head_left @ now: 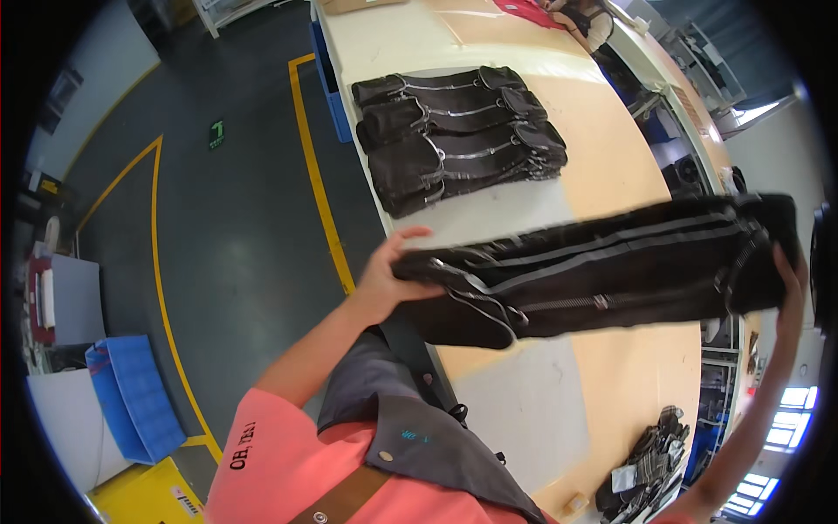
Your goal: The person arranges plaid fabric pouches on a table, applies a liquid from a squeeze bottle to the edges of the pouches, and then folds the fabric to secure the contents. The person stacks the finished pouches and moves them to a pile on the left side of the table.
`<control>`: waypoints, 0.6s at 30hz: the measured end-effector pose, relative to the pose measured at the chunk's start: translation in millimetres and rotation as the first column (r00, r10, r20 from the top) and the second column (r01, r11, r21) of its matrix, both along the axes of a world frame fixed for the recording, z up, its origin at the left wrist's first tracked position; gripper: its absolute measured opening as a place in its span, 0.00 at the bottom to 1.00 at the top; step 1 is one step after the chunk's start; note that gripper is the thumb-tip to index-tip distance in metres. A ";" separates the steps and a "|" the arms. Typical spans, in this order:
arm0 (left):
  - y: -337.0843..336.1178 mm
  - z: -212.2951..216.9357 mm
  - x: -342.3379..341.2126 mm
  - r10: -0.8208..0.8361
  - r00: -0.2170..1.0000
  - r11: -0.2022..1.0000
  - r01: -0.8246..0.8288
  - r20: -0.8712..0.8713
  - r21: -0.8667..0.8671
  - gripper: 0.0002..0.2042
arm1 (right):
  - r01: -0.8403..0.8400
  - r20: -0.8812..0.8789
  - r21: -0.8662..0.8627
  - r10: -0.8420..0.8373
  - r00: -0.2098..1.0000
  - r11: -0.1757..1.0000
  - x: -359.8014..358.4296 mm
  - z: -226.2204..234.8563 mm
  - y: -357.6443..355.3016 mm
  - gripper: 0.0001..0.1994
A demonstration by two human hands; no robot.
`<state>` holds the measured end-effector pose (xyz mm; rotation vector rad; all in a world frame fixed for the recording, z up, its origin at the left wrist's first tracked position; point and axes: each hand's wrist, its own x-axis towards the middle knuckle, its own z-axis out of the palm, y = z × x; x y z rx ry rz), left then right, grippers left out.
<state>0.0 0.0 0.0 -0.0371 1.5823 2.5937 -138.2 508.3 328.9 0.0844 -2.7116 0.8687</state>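
Note:
A long, folded black garment (611,279) with grey stripes and a metal zip is held up over the table. My left hand (384,278) is closed on its left end, thumb at the near side. At the opposite end, my right hand (790,279) grips the edge, its fingers partly hidden behind the cloth. Beyond, on the table, lie stacks of similar folded black garments (476,162) with silvery zips, laid in rows.
The long pale table (524,410) has a crumpled dark pile (646,463) at its near right. Across it, a person (589,22) handles red cloth (532,10). A blue crate (135,397) stands at lower left, beside yellow floor lines (319,175).

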 end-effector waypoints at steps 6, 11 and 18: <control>-148.9 0.7 -129.7 0.515 0.841 0.849 -0.527 0.166 0.039 0.29 | -0.259 0.148 -0.387 0.337 0.930 0.885 -215.1 -129.6 -207.1 0.24; -226.8 -12.8 -263.4 0.579 0.771 0.812 -0.573 0.266 -0.108 0.26 | -0.280 0.078 -0.338 0.323 0.943 0.899 -390.0 -229.6 -280.6 0.24; -284.9 -53.1 -358.1 0.538 0.776 0.842 -0.515 0.328 -0.163 0.22 | -0.192 0.204 -0.359 0.277 0.939 0.914 -522.3 -321.0 -365.6 0.28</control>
